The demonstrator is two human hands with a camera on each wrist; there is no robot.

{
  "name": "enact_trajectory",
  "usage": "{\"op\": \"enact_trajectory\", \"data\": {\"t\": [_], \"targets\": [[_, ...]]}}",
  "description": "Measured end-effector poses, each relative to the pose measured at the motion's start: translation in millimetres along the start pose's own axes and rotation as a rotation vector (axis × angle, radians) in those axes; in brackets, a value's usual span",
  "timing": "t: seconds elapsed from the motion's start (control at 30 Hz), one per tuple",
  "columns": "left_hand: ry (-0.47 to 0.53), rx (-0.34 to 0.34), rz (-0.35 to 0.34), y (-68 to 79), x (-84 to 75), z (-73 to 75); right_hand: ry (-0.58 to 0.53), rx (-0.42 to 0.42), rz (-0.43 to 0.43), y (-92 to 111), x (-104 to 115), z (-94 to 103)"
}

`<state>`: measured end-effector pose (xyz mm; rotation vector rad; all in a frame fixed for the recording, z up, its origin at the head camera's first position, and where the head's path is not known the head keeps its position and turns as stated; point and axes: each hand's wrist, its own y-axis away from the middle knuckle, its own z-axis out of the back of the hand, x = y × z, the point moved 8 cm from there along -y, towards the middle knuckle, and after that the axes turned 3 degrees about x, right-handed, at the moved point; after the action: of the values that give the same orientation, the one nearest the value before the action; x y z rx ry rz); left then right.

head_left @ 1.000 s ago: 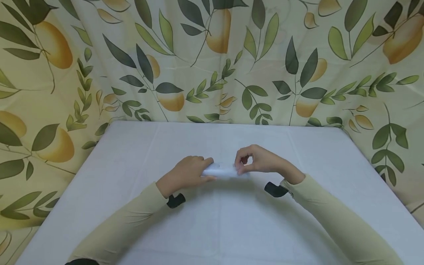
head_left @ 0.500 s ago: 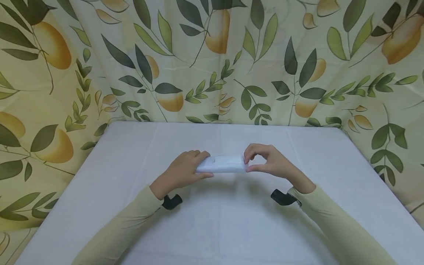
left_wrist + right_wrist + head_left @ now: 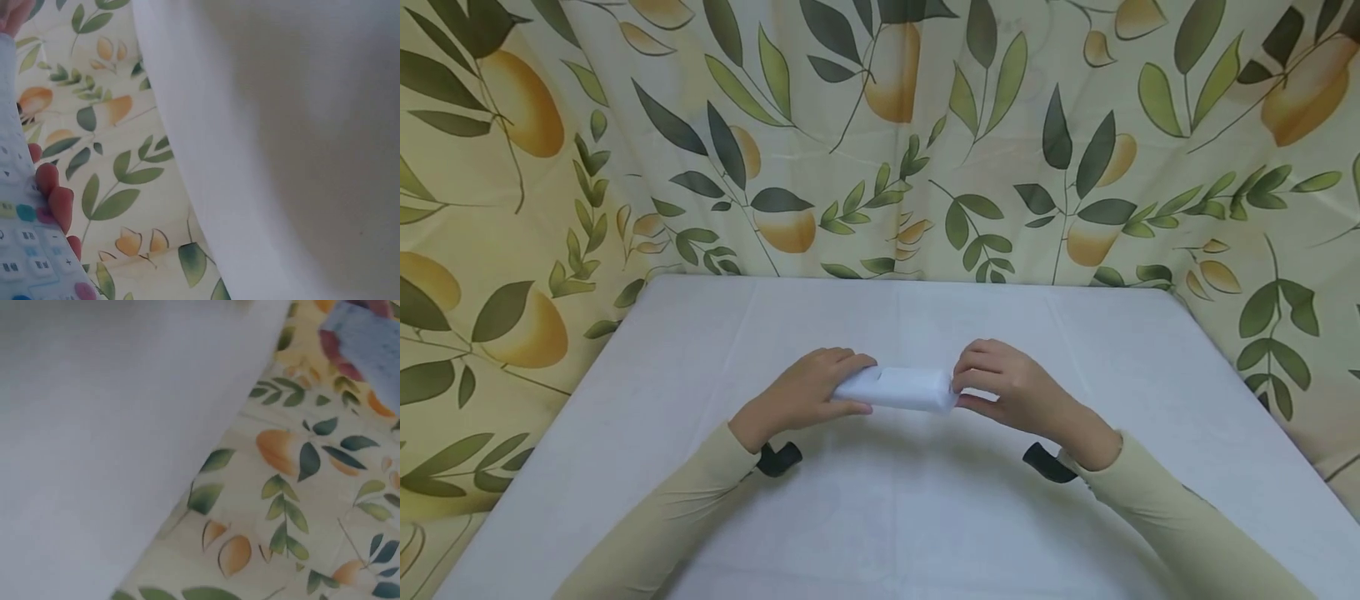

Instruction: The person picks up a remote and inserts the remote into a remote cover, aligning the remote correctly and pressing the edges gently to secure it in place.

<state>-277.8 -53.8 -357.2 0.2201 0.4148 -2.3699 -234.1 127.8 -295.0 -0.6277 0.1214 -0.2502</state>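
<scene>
A white remote control (image 3: 902, 387) is held above the table with its plain back facing up in the head view. My left hand (image 3: 808, 390) grips its left end, thumb along the near edge and fingers over the far one. At the other end, the thumb and curled fingers of my right hand (image 3: 1018, 392) pinch the remote's tip. The left wrist view shows the button side of the remote control (image 3: 28, 240), with grey, teal and pink keys and fingertips (image 3: 60, 206) around its edge. Only a blurred part of the remote (image 3: 369, 347) appears in the right wrist view.
A white cloth covers the table (image 3: 895, 508) beneath both hands. Behind it and at the sides hangs a curtain (image 3: 880, 167) printed with leaves and yellow fruit. Black wrist camera mounts (image 3: 1049, 463) jut out below both wrists.
The remote has turned so its back shows more broadly, and its right end now tilts slightly toward me. My right hand has shifted right and nearer; my left hand has moved a little left.
</scene>
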Motion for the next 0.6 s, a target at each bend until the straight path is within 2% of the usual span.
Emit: {"op": "enact_trajectory", "data": {"t": [0.13, 0.23, 0.4, 0.6], "targets": [[-0.004, 0.026, 0.003, 2.4, 0.8, -2.5, 0.232, 0.078, 0.14, 3, 12, -8.7], [-0.017, 0.026, -0.016, 3.3, -0.3, -1.8, 0.332, 0.094, 0.226, 6, 17, -11.4], [-0.05, -0.011, -0.065, 4.1, -3.5, 5.8, 0.43, 0.07, 0.329, 6, 26, -6.6], [-0.047, -0.017, -0.059, 5.5, -1.0, 8.8, 0.478, 0.04, 0.379, 6, 26, -1.1]]}}
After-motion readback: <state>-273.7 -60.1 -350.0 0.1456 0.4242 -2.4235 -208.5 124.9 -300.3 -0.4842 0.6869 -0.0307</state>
